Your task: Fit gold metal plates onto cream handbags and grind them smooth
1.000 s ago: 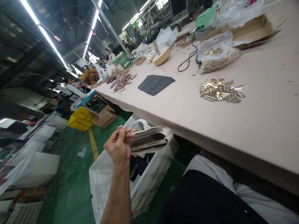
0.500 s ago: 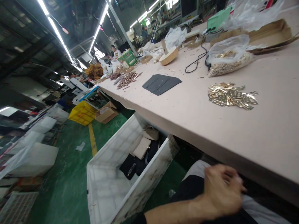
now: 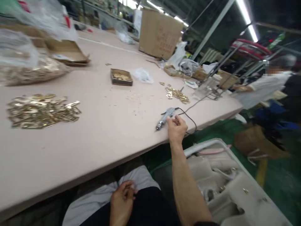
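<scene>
My right hand point(image 3: 177, 127) is stretched over the table's front edge, fingers loosely bent and apart. It is right beside a grey electric screwdriver point(image 3: 169, 112) lying on the table, bit pointing toward me; whether the fingertips touch it I cannot tell. In my lap rests my left hand point(image 3: 122, 199), fingers curled together; anything inside them is hidden. A blurred pile of flat gold metal pieces point(image 3: 44, 111) lies at the left of the table. Farther right there is a smaller pile of gold pieces point(image 3: 177, 94).
A small open box point(image 3: 121, 77) of metal pieces stands mid-table near a crumpled plastic bag point(image 3: 142, 75). Behind are a large carton point(image 3: 160, 33) and a filled plastic bag point(image 3: 28, 70). A white bin point(image 3: 218, 141) with beige bags stands beside my right arm. Another person point(image 3: 270, 81) is at far right.
The view has swung right, from the bin on my left to the screwdriver and the bin on my right. My right hand has come into view at the screwdriver. My left hand stays low, fingers curled.
</scene>
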The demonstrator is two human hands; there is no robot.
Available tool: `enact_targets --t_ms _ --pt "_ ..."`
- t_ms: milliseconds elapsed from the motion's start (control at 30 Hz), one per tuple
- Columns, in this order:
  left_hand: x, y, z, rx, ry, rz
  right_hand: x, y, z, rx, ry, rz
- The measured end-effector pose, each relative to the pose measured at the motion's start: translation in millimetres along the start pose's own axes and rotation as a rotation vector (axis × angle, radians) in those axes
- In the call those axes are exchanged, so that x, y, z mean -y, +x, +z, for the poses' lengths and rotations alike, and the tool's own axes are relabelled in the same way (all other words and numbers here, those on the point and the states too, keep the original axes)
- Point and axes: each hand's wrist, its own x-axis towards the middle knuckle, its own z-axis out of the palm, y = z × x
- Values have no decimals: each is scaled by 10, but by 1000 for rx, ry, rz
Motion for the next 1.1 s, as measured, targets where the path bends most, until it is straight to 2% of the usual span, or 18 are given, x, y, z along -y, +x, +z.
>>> enact_targets --t_ms 67,133,233,300,400,467,567,700,867,1000,1100 --pt "21 -2 -24 17 25 -30 -127 -39 -273 -80 -33 -51" --pt "-18 -49 -54 5 97 -61 -309 -161 -520 -98 -68 -122" --pt "-72 -39 -62 -1 173 -96 -772 -272 -1036 -147 -222 -114" --pt "-66 10 -49 2 184 -111 -1154 -283 -1487 -170 -418 15" --pt "-14 74 -32 7 184 -113 -1665 -302 -2169 -134 -730 331" --pt "27 101 -26 3 183 -109 -1898 -363 -2534 -114 -838 473" --pt "88 134 -13 -5 166 -115 -2087 -516 -2905 -47 -989 643" --pt "148 165 25 -17 112 -143 -2212 -707 -3133 104 -1154 820" --pt "155 169 70 -29 54 -165 -2312 -825 -3136 263 -1169 897" --pt "165 171 61 -29 42 -152 -2169 -772 -3150 219 -1145 842" --pt "186 178 52 -14 27 -144 -1905 -581 -3316 110 -1109 735"
